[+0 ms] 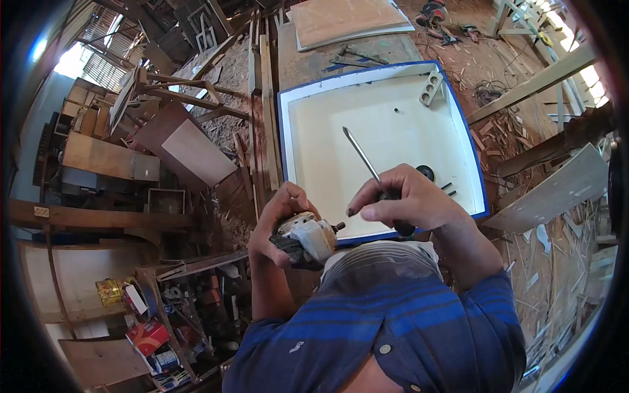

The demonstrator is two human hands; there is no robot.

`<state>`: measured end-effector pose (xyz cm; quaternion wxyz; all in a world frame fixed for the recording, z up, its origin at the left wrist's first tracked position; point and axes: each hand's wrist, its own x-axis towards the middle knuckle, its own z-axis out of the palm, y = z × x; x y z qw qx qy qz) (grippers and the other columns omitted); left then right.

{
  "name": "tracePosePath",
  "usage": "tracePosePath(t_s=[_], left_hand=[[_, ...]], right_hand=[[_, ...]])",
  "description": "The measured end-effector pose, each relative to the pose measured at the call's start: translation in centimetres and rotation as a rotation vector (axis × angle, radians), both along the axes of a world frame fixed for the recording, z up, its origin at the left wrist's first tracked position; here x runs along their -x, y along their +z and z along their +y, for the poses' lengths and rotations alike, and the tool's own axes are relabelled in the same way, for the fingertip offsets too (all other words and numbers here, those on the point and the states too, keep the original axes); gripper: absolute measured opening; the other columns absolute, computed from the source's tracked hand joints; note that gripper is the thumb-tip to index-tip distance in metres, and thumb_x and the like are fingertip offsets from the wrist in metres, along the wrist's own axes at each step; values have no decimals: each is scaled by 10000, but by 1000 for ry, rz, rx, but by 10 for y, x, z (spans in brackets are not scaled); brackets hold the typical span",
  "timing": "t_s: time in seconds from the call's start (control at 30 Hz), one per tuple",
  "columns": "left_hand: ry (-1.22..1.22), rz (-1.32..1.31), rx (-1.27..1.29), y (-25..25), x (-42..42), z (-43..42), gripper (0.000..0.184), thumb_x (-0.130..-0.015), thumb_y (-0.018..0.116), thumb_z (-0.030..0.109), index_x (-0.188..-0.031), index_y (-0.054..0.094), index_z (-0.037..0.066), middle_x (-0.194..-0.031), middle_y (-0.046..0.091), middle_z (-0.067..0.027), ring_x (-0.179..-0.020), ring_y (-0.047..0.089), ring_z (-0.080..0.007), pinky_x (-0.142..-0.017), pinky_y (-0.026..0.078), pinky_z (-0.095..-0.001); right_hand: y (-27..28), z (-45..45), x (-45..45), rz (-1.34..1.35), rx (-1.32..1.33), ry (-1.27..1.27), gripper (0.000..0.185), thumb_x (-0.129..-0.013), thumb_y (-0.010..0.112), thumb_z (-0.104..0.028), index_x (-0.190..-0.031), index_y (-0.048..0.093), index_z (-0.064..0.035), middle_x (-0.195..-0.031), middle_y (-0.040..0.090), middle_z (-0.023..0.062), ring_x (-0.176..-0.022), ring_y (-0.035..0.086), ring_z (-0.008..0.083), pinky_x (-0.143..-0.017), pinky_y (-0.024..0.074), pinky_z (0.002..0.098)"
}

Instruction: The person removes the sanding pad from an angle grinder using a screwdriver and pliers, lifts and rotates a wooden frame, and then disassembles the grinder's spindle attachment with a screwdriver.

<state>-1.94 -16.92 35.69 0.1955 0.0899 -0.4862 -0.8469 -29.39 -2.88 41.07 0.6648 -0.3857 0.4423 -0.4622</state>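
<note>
My left hand (266, 229) is wrapped round a worn power tool that looks like an angle grinder (312, 237), with a whitish head and a short dark spindle pointing right. In my right hand (421, 202) is a screwdriver (361, 151); its dark handle lies in the palm and its metal shaft points up and away. My right thumb and forefinger come together near a small dark bit that I cannot make out. Both hands are over the near side of a white tray-like panel with a blue rim (284, 124). Inside it lie a black round part (425, 173) and small dark rods (449, 189).
A power strip (430, 89) rests in the panel's far right corner. Beyond are a brown board (347, 25) and another grinder (434, 13) on the floor. Wood scraps litter the right side. At the lower left, a shelf holds a red box (148, 337) and a yellow tin (109, 292).
</note>
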Motion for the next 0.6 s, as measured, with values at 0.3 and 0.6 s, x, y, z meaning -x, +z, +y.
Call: tracePosePath(t_s=[0.3, 0.6], left_hand=[[73, 18, 37, -20, -17, -6, 1023, -521, 1064, 413, -1224, 422, 41, -1080, 699, -203, -965, 753, -292, -819, 625, -368], [142, -111, 126, -35, -25, -4, 967, -554, 1003, 482, -1199, 425, 52, -1058, 674, -152, -939, 725, -229, -826, 617, -338]], right_hand=[[-81, 6, 27, 329, 253, -319, 282, -861, 878, -235, -967, 707, -37, -735, 623, -15, -638, 570, 52, -586, 450, 229], [-96, 55, 57, 368, -165, -634, 287, -864, 887, -237, -864, 652, -71, -695, 576, -44, -600, 526, 48, -555, 424, 222]])
